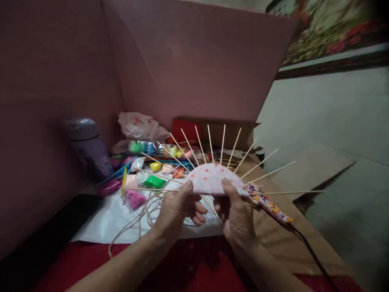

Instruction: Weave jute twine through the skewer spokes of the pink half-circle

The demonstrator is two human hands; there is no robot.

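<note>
Pinching red-spotted half-disc (212, 180) between left grip (173, 207) and right grip (240, 213), with 2 thumbs at straight edge | thin sticks (223, 144) fanned beyond both grips | best to press evenly, hold level, steer outer tips clear of flowered tool (273, 209) right of right grip

Dusky pink panels (194, 61) in dim light, flowery picture (331, 34) at upper right

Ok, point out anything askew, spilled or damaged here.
Nothing looks spilled or damaged. The untidiest thing is the twine, lying in loose, crossing loops on the white sheet beside the left hand; the sticks fan out fairly evenly from the half-round piece.
</note>
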